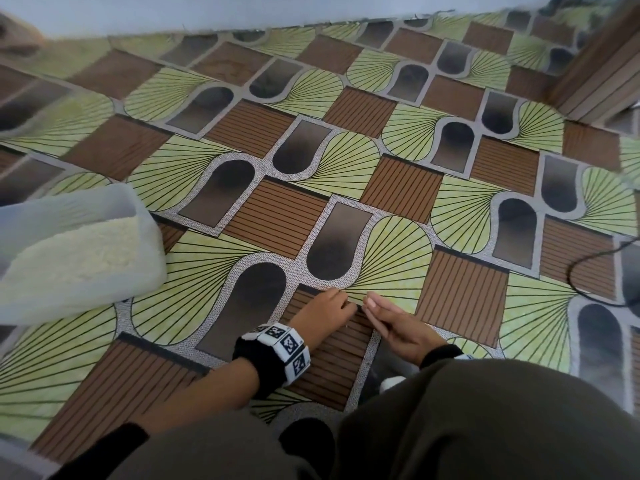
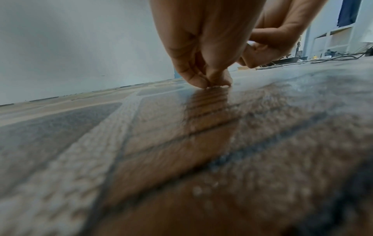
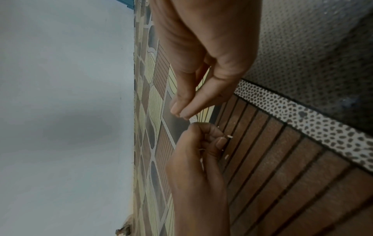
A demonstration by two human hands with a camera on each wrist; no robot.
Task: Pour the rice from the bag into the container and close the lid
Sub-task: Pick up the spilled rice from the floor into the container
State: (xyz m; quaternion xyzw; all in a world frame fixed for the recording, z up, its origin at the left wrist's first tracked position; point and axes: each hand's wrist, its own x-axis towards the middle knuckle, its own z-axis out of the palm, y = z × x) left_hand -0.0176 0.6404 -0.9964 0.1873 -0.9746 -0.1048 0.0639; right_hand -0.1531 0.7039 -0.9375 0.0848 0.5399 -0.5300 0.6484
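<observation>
A translucent plastic container (image 1: 145,237) with white rice (image 1: 79,251) in it stands open at the left of the head view; no lid or bag shows. My left hand (image 1: 332,306) is down on the patterned floor, its curled fingertips (image 2: 210,83) pinching loose rice grains (image 3: 229,136) scattered on a brown striped patch. My right hand (image 1: 377,313) hovers just to its right, palm turned inward, with fingers (image 3: 185,110) straight and pressed together, thumb alongside. I cannot tell whether grains lie in the right palm.
The vinyl floor (image 1: 398,202) spreads ahead to a pale wall (image 1: 242,8). A black cable (image 1: 588,268) loops at the right edge. Brown wooden furniture (image 1: 602,64) stands at the upper right. My knees in olive cloth (image 1: 485,427) fill the bottom.
</observation>
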